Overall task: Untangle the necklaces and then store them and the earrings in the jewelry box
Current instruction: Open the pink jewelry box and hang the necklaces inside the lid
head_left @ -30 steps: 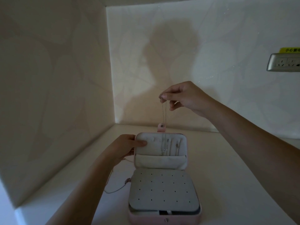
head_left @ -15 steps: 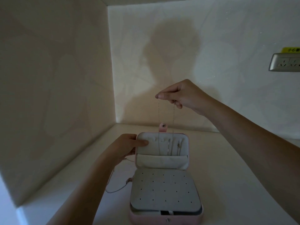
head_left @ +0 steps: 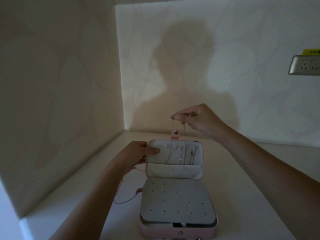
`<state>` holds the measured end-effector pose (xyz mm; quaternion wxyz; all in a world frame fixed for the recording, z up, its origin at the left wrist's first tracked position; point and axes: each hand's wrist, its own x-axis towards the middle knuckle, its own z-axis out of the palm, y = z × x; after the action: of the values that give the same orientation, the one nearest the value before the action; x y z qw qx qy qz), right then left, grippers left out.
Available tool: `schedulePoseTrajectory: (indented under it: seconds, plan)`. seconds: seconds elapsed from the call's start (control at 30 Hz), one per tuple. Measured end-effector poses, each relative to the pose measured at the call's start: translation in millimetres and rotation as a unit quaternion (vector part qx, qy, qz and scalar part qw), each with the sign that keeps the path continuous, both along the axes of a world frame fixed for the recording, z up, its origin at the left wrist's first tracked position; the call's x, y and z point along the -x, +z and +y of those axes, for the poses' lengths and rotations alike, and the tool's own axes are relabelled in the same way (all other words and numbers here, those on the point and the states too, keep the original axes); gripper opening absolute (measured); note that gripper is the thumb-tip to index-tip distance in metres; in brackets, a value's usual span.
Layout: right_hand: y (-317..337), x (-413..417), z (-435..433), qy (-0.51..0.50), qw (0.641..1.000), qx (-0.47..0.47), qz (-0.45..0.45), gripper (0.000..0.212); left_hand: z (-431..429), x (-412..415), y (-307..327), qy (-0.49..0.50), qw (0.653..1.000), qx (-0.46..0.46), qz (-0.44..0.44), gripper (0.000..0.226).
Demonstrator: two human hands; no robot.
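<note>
A pink jewelry box stands open on the white counter, its lid upright with hooks and a pocket inside. A grey perforated earring panel covers the base. My left hand grips the lid's left edge, thumb on the inner lining. Just above the lid, my right hand pinches a thin silver necklace; its chain hangs down in front of the hooks. Other fine chains hang inside the lid. A pinkish necklace lies on the counter left of the box, partly under my left forearm.
The counter sits in a corner, with walls close on the left and behind. A wall socket is mounted at the right edge. Small metal pieces show at the bottom edge below the box.
My right hand has lowered with the necklace, bringing the chain down to the lid's hooks. My left hand still holds the lid.
</note>
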<state>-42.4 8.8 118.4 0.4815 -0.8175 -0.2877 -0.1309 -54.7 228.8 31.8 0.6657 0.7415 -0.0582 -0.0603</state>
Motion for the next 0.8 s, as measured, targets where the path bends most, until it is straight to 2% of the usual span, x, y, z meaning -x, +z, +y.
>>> schedulePoseTrajectory:
  seconds: [0.17,0.4,0.57,0.7,0.8]
  plan:
    - [-33,2,-4,-0.006,0.998,-0.032,-0.057,0.010,-1,-1,0,0.007,1.000,-0.001,-0.002,0.029]
    - [-65,5,3,-0.038,0.985,-0.008,-0.166,0.013,-1,-2,0,0.007,1.000,-0.005,-0.001,0.031]
    - [-81,0,6,-0.075,0.963,0.030,-0.255,0.011,0,-2,-1,0.010,1.000,-0.011,-0.001,0.034]
    - [-89,-2,5,-0.109,0.930,0.061,-0.345,0.019,0,-2,-1,0.006,1.000,-0.008,0.001,0.034]
    - [-86,1,4,-0.116,0.916,0.037,-0.382,0.019,0,-2,-1,0.003,1.000,-0.003,0.003,0.033]
